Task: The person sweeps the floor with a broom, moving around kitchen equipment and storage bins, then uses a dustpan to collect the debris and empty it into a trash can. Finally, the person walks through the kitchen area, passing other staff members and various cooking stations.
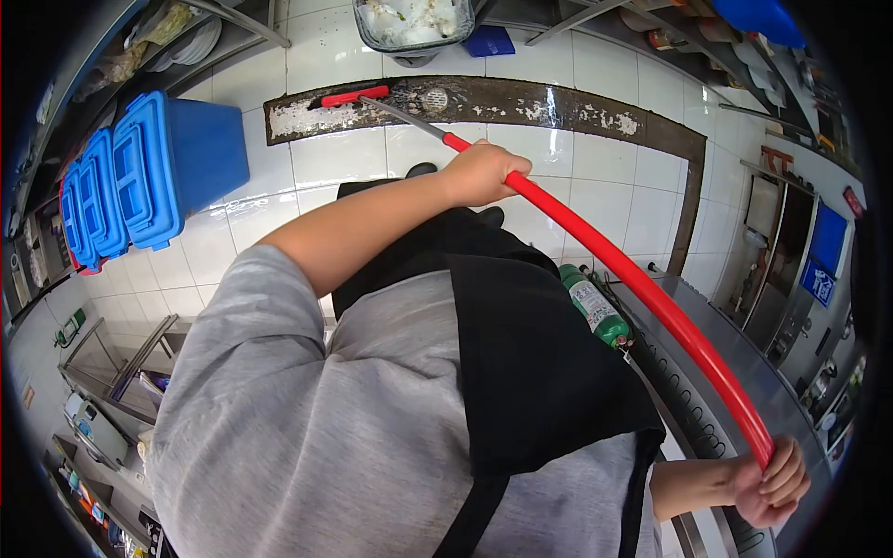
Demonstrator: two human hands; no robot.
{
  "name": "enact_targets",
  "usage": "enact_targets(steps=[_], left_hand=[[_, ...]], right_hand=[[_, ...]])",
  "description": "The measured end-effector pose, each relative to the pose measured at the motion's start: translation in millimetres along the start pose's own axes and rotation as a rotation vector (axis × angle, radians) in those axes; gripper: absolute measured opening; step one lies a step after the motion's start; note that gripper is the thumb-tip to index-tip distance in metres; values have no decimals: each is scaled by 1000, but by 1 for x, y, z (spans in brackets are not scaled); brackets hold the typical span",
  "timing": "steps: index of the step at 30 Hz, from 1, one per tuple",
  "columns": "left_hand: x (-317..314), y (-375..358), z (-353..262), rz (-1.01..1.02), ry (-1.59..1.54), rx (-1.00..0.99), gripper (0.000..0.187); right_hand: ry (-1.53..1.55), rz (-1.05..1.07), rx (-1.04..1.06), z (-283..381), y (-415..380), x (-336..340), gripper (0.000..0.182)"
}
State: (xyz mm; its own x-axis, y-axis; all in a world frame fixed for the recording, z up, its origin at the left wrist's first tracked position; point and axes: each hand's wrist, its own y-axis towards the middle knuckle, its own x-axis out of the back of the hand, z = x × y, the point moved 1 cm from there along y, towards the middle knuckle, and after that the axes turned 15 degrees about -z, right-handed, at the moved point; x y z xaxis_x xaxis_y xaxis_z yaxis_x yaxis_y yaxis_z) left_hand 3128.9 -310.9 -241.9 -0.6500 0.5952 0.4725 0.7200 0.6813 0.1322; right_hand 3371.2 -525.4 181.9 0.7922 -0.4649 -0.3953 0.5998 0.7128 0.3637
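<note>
A long red pole (633,270) runs diagonally from the upper middle to the lower right. My left hand (484,173) is wrapped round its lower part, in front of my black apron (549,363). Near the pole's far top end, at the lower right, my right hand (774,484) is closed on it. A grey metal shaft joins the pole to a narrow red head (354,96). This head rests on the worn, dark floor strip (502,100), left of a round drain cover (434,100).
Blue lidded bins (205,153) stand at the left. A tub (414,46) with whitish contents is at the top, beside a blue flat object (488,41). A green cylinder (595,307) stands by the metal counter (688,316) at the right.
</note>
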Motion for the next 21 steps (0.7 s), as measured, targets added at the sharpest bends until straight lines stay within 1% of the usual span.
enact_targets(steps=[2,3,5,6,9,11,12,13,14,15,16,18,21], left_hand=[[-12,5,-2,10,-13,-39,34],[-22,9,-4,23,-27,-77,35],[-41,19,-9,-2,-52,-81,36],[-47,25,-12,-31,-86,-92,37],[-61,33,-21,-74,-133,-98,36],[-67,36,-25,-33,-165,-132,33],[-70,39,-27,-9,-167,-137,28],[-72,44,-29,-12,-167,-141,28],[-78,48,-33,33,-164,-152,26],[-82,51,-35,79,-160,-159,24],[-87,53,-36,79,-162,-161,24],[-96,56,-37,108,-154,-210,22],[-109,63,-40,147,-154,-227,22]], right_hand=[[-224,-214,151,6,-1,-1,27],[-222,-211,147,8,1,-4,27],[-3,178,-107,12,-1,-15,30],[-104,230,7,-11,-6,-41,32],[-162,212,33,-1,-10,-44,33],[-165,226,42,5,-14,-42,33],[-186,210,45,8,-16,-39,33],[-209,193,50,12,-18,-37,34],[-215,195,54,17,-22,-34,34],[-238,151,57,20,-26,-31,34],[-258,107,60,23,-29,-26,35],[-262,107,57,31,-34,-17,35],[-272,87,61,34,-41,-10,36]])
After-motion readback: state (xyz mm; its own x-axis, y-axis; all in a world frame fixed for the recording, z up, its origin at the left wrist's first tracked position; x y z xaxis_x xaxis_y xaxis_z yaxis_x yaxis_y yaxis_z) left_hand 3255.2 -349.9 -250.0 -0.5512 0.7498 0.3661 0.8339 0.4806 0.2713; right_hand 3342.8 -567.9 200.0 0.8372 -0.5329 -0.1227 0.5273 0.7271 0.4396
